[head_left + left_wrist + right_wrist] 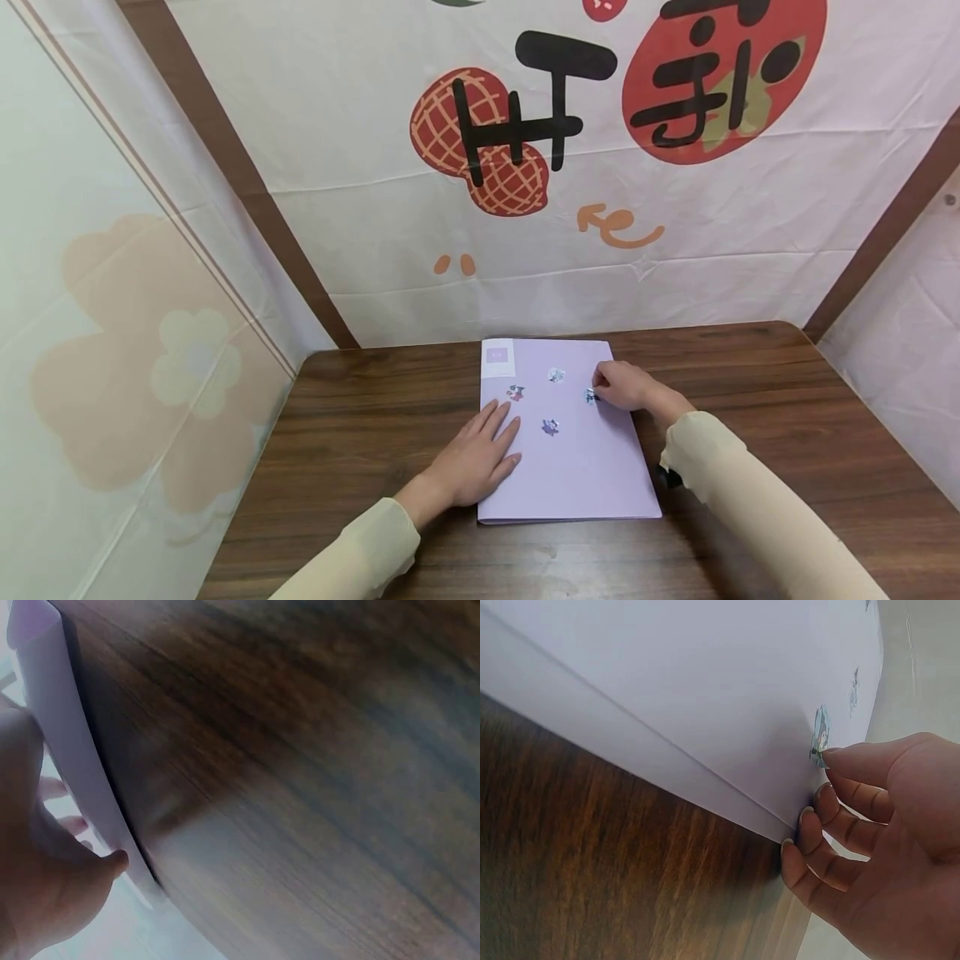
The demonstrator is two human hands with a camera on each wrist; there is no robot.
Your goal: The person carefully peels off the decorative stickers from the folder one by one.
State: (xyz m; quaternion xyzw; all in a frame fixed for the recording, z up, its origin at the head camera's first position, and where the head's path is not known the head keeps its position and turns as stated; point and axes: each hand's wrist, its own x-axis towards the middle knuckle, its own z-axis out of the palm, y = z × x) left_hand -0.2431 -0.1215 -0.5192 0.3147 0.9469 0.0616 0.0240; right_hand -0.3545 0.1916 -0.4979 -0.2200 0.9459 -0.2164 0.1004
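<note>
A lilac folder lies closed on the wooden table. My left hand rests on its left side with fingers spread; the left wrist view shows the thumb along the folder's edge. Near the right edge, my right hand pinches a small blue cartoon sticker at the cover. Up close, the thumb tip is on the sticker's lower end and the other fingertips touch the folder near its edge. Three more stickers show on the cover: a pink one, a pale blue one and a purple one.
A white label marks the folder's top left corner. The brown wooden table extends to both sides. Behind it hangs a white printed cloth, with another pale cloth wall to the left. A small black object shows beneath the right sleeve.
</note>
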